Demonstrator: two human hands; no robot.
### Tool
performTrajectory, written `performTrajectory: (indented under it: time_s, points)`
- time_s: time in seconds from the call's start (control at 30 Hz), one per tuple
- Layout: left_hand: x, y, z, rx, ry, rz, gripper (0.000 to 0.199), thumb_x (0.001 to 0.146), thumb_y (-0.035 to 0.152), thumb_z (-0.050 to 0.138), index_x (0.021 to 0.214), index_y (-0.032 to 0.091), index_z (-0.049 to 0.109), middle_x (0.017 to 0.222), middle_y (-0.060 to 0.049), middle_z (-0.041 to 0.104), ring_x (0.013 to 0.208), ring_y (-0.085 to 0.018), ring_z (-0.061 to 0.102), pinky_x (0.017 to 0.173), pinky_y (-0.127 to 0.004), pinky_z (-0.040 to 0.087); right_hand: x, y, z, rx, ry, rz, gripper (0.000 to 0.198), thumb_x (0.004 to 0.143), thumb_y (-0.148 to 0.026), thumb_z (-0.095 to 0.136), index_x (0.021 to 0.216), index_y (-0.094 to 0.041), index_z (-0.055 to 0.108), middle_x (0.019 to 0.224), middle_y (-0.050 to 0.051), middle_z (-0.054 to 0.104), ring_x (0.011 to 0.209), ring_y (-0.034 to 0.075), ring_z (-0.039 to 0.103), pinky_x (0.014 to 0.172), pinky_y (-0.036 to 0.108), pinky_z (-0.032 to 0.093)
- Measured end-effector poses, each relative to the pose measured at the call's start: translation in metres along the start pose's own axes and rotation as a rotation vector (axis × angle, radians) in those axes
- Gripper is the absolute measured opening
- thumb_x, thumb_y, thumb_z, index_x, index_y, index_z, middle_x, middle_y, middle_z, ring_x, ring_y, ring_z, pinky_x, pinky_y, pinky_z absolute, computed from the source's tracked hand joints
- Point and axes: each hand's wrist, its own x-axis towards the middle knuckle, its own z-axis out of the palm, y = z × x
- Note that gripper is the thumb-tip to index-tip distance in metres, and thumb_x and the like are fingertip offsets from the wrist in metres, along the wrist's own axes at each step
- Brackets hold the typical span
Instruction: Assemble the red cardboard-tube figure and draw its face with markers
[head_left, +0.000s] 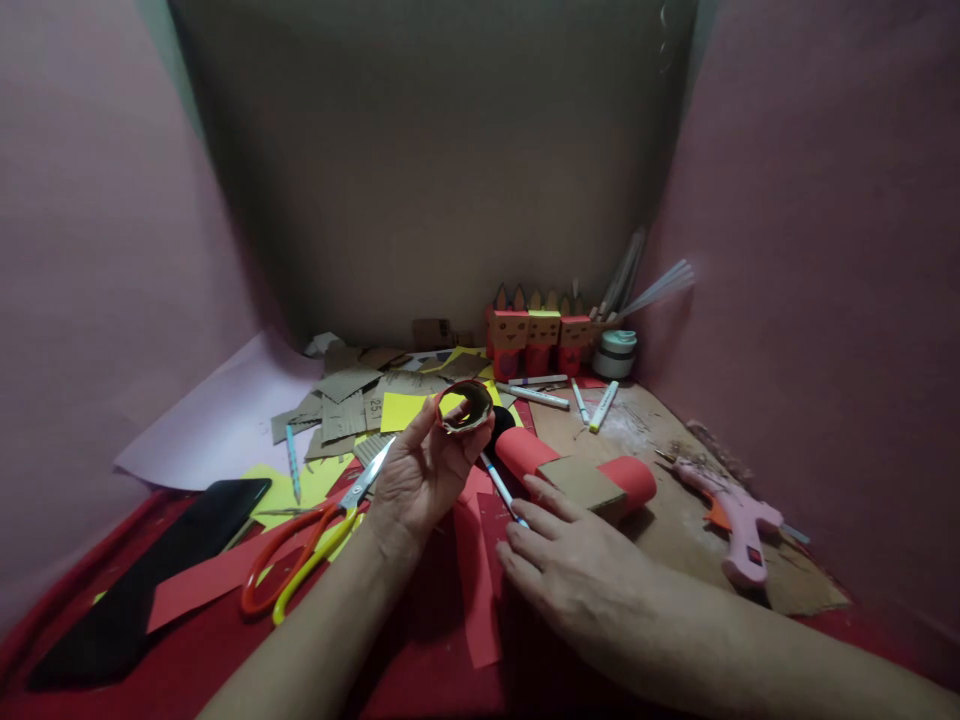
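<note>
In the middle of the head view my left hand (420, 475) is closed around a short cardboard tube (484, 402) with a red outside; its open end shows a brown inner wall. My right hand (577, 560) lies palm down with fingers stretched out, holding nothing I can see. Its fingertips are close to a blue-and-white pen (498, 483) and a piece of brown cardboard (583, 482). That cardboard rests against a red paper roll (631, 478). Between my forearms lies a red paper strip (478, 590). Orange-and-yellow scissors (326, 540) are just left of my left hand.
A pink glue gun (739, 515) lies at right on a cardboard sheet (795, 575). Several markers (604, 407), little cardboard-faced figures (527, 335) and a lidded jar (614, 354) stand or lie behind. At left are cardboard scraps (345, 385), a pencil (292, 463) and a black phone-like slab (150, 585).
</note>
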Motion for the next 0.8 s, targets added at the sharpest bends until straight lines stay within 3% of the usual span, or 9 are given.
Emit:
performTrajectory:
  time_s: [0.07, 0.13, 0.2, 0.3, 0.43, 0.57, 0.67, 0.73, 0.8]
  points:
    - [-0.004, 0.001, 0.003, -0.005, 0.030, -0.012, 0.035, 0.105, 0.026, 0.035, 0.099, 0.007, 0.063, 0.087, -0.017, 0.075, 0.076, -0.025, 0.076, 0.061, -0.030, 0.064, -0.001, 0.003, -0.012, 0.242, 0.140, 0.098, 0.019, 0.093, -0.008, 0.051, 0.093, -0.016, 0.068, 0.093, 0.008, 0.074, 0.090, 0.021, 0.069, 0.099, 0.041, 0.054]
    - [-0.010, 0.000, 0.005, -0.009, 0.045, -0.046, 0.040, 0.106, 0.028, 0.031, 0.100, 0.006, 0.063, 0.086, -0.017, 0.075, 0.077, -0.024, 0.076, 0.062, -0.029, 0.063, 0.000, 0.011, -0.019, 0.451, 0.382, 0.250, 0.019, 0.094, -0.012, 0.053, 0.108, -0.017, 0.064, 0.108, 0.009, 0.073, 0.098, 0.020, 0.069, 0.093, 0.036, 0.057]
    - [-0.016, -0.003, 0.005, -0.007, 0.026, -0.115, 0.040, 0.106, 0.029, 0.033, 0.101, 0.006, 0.065, 0.084, -0.015, 0.075, 0.076, -0.022, 0.075, 0.064, -0.029, 0.063, 0.007, 0.023, -0.017, 0.550, 0.600, 0.349, 0.048, 0.089, -0.025, 0.067, 0.134, -0.018, 0.050, 0.133, 0.014, 0.063, 0.122, 0.026, 0.061, 0.104, 0.044, 0.052]
    - [-0.022, -0.014, 0.003, 0.009, -0.021, -0.244, 0.035, 0.104, 0.029, 0.041, 0.098, 0.008, 0.068, 0.081, -0.011, 0.076, 0.071, -0.020, 0.074, 0.065, -0.029, 0.061, 0.024, 0.037, -0.001, 0.674, 0.643, 0.362, 0.092, 0.073, -0.037, 0.083, 0.149, -0.022, 0.033, 0.153, 0.018, 0.044, 0.142, 0.033, 0.044, 0.115, 0.055, 0.040]
    - [-0.029, -0.029, -0.006, 0.127, -0.071, -0.233, 0.025, 0.100, 0.028, 0.053, 0.091, 0.012, 0.071, 0.077, -0.006, 0.075, 0.071, -0.015, 0.072, 0.070, -0.023, 0.057, 0.046, 0.039, 0.017, 0.918, 0.693, 0.302, 0.079, 0.074, -0.031, 0.079, 0.143, -0.023, 0.041, 0.131, 0.012, 0.062, 0.117, 0.026, 0.063, 0.102, 0.047, 0.051]
    - [-0.046, -0.010, -0.024, 0.750, -0.202, -0.052, 0.032, 0.088, 0.040, 0.070, 0.109, 0.016, 0.070, 0.089, -0.007, 0.074, 0.078, -0.019, 0.070, 0.066, -0.026, 0.054, 0.049, 0.033, -0.001, 1.101, 0.648, 0.444, 0.033, 0.072, -0.023, 0.076, 0.101, -0.020, 0.060, 0.092, 0.002, 0.068, 0.085, 0.019, 0.066, 0.080, 0.035, 0.056]
    - [-0.060, 0.031, -0.055, 1.452, -0.064, 0.336, 0.041, 0.080, 0.039, 0.075, 0.115, 0.020, 0.068, 0.095, -0.009, 0.072, 0.089, -0.025, 0.068, 0.078, -0.032, 0.053, 0.043, 0.026, -0.023, 1.237, 0.540, 0.515, 0.026, 0.069, -0.021, 0.076, 0.090, -0.020, 0.060, 0.083, -0.001, 0.065, 0.075, 0.015, 0.061, 0.072, 0.031, 0.053]
    - [-0.067, 0.059, -0.081, 1.890, 0.124, 0.580, 0.035, 0.080, 0.039, 0.070, 0.109, 0.020, 0.069, 0.104, -0.013, 0.071, 0.100, -0.031, 0.065, 0.088, -0.037, 0.049, 0.039, 0.016, -0.030, 1.345, 0.448, 0.530, 0.027, 0.067, -0.019, 0.075, 0.089, -0.020, 0.059, 0.080, -0.003, 0.063, 0.071, 0.014, 0.059, 0.069, 0.029, 0.051]
    - [-0.071, 0.080, -0.105, 2.293, 0.235, 0.497, 0.033, 0.084, 0.039, 0.061, 0.106, 0.015, 0.068, 0.103, -0.018, 0.070, 0.104, -0.037, 0.063, 0.091, -0.043, 0.046, 0.037, 0.001, -0.029, 1.480, 0.357, 0.496, 0.025, 0.065, -0.015, 0.073, 0.085, -0.021, 0.058, 0.074, -0.005, 0.059, 0.068, 0.012, 0.056, 0.064, 0.026, 0.049]
